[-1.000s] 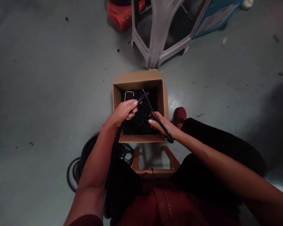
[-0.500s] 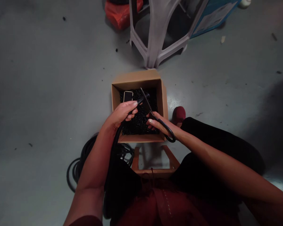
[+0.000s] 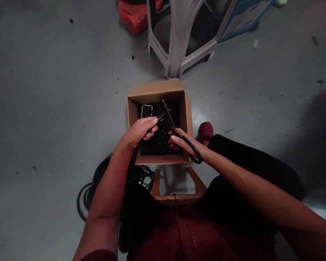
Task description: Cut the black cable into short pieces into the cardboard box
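Note:
My left hand (image 3: 142, 131) is closed around a black ribbed tube (image 3: 161, 115) near its end, thumb on top. The tube runs back under my left forearm toward a coil of black tubing (image 3: 84, 197) on the floor. In my right hand (image 3: 180, 140) is a pair of scissors (image 3: 170, 117) with dark handles. Its blades point up and left, right at the tube's end. Both hands are over an open cardboard box (image 3: 161, 159). Many short black pieces (image 3: 159, 141) cover its bottom, and a phone-like dark rectangle with a pale rim (image 3: 146, 111) lies at its left.
A grey plastic stool (image 3: 175, 47) stands just beyond the box. Behind it are a red bag (image 3: 137, 20) and a blue box (image 3: 243, 21). A wooden frame (image 3: 179, 198) is between my legs, and my red shoe (image 3: 205, 130) is right of the box. Small scraps dot the floor.
Less of the tube shows past the scissor blade, where a short end stuck out before; a faint dark piece is seen there now. Both hands keep nearly the same place.

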`<act>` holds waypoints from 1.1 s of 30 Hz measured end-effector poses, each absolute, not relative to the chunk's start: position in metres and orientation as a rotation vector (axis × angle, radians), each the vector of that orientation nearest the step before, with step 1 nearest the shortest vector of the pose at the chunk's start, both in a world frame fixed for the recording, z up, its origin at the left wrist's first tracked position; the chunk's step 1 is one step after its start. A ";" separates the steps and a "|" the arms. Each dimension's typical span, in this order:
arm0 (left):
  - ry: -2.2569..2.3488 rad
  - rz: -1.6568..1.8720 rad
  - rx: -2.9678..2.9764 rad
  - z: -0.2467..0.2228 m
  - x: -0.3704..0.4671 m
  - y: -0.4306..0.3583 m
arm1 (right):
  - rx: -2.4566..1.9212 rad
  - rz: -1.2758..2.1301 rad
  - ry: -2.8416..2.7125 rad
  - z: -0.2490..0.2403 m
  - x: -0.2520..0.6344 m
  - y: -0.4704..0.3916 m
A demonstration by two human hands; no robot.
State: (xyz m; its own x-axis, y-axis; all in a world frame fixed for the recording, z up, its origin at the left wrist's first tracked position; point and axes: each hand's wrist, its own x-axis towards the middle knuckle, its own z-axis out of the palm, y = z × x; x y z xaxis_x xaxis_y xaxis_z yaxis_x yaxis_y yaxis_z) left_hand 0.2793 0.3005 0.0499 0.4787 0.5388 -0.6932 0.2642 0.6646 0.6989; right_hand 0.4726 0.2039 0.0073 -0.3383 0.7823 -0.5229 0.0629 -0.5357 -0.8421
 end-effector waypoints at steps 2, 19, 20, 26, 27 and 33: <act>1.109 0.178 0.893 0.052 0.280 0.300 | -1.405 1.910 -1.123 0.004 0.472 0.203; 1.084 0.045 1.050 0.049 0.280 0.295 | -1.603 1.716 -1.427 -0.001 0.480 0.207; 1.086 0.042 1.050 0.049 0.281 0.295 | -1.618 1.726 -1.438 0.001 0.481 0.207; 1.125 0.052 1.025 0.052 0.282 0.296 | -1.693 1.692 -1.507 0.009 0.482 0.210; 1.132 0.051 1.021 0.052 0.282 0.296 | -1.696 1.683 -1.506 0.010 0.481 0.209; 1.144 0.053 1.038 0.048 0.283 0.296 | -1.769 1.591 -1.541 0.005 0.479 0.205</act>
State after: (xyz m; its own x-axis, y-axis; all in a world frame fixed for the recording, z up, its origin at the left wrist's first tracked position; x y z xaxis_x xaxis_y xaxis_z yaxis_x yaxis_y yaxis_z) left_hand 0.2828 0.2962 0.0481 0.4645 0.5192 -0.7174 0.4503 0.5590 0.6962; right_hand 0.4785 0.2050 0.0051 -0.1927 0.8322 -0.5200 0.4927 -0.3762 -0.7847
